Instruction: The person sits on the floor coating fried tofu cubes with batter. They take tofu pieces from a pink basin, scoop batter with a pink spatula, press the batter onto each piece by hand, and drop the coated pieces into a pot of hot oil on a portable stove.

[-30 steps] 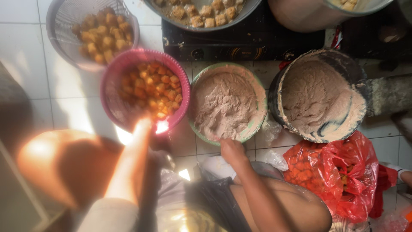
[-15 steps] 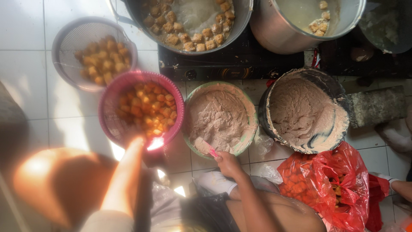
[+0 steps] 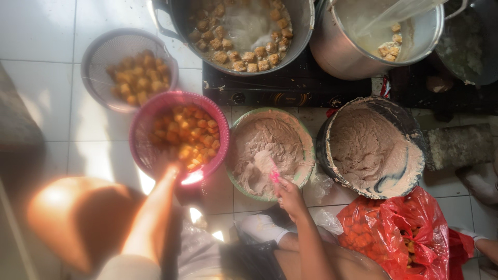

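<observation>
A small pink spoon (image 3: 273, 175) dips into the pale brown paste of the green-rimmed bowl (image 3: 306, 155), pinched in the closed fingers of the right hand (image 3: 290, 197). The left hand (image 3: 171, 173) reaches into the near edge of the pink basket (image 3: 140, 129) of orange fried tofu puffs; glare hides its fingers, so its grip cannot be told. Just right of the bowl stands a dark bucket (image 3: 402, 122) of the same paste, with a red plastic bag (image 3: 399, 233) below it. Beyond sit a metal strainer (image 3: 96, 52) and a frying pan (image 3: 303, 26).
</observation>
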